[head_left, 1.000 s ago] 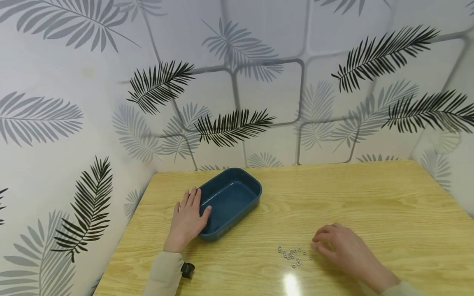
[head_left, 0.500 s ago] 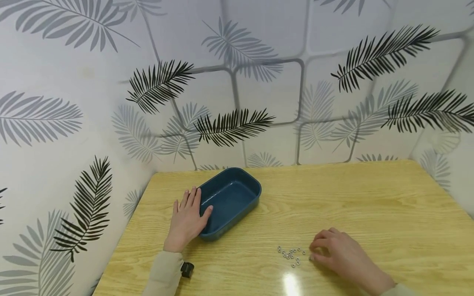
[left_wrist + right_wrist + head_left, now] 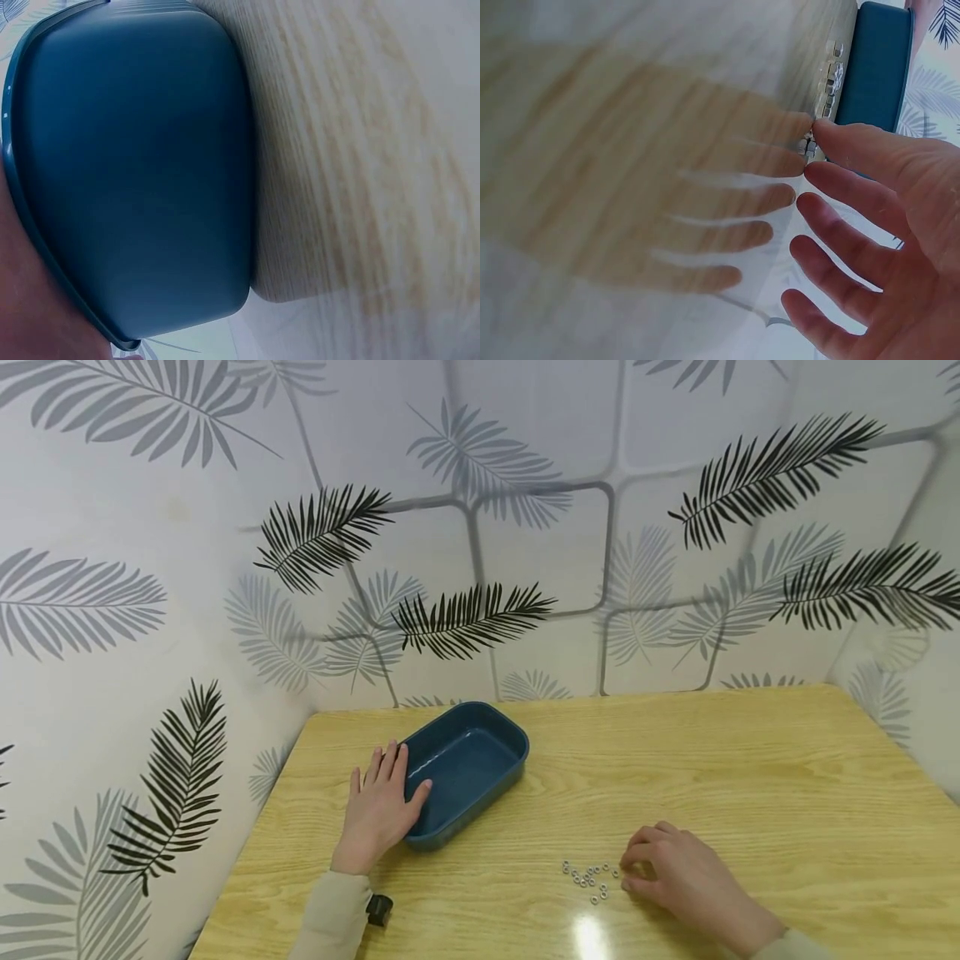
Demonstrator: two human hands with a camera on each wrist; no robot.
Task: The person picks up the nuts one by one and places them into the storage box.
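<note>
A deep blue rectangular dish (image 3: 468, 768) stands slanted on the table. My left hand (image 3: 375, 818) lies over its near left rim, fingers spread outside and thumb over the inside. The left wrist view shows the dish wall (image 3: 142, 165) from close by, with part of the hand at its rim. Several small metal nuts (image 3: 588, 877) lie scattered right of the dish. At their right edge is my right hand (image 3: 678, 868), fingertips down by the tabletop. Its thumb (image 3: 862, 146) and index finger (image 3: 855, 191) stand apart around small nuts (image 3: 808, 146) in the right wrist view.
The light wooden table (image 3: 720, 760) reaches back to a wall (image 3: 540, 552) with a leaf pattern. A black band (image 3: 380, 910) shows at the left wrist. Bright glare (image 3: 590, 935) falls on the tabletop in front of the nuts.
My right hand has come down and shifted a little left toward the nuts. The lone nut by its fingertips no longer shows in the head view. Left hand and dish have stayed put.
</note>
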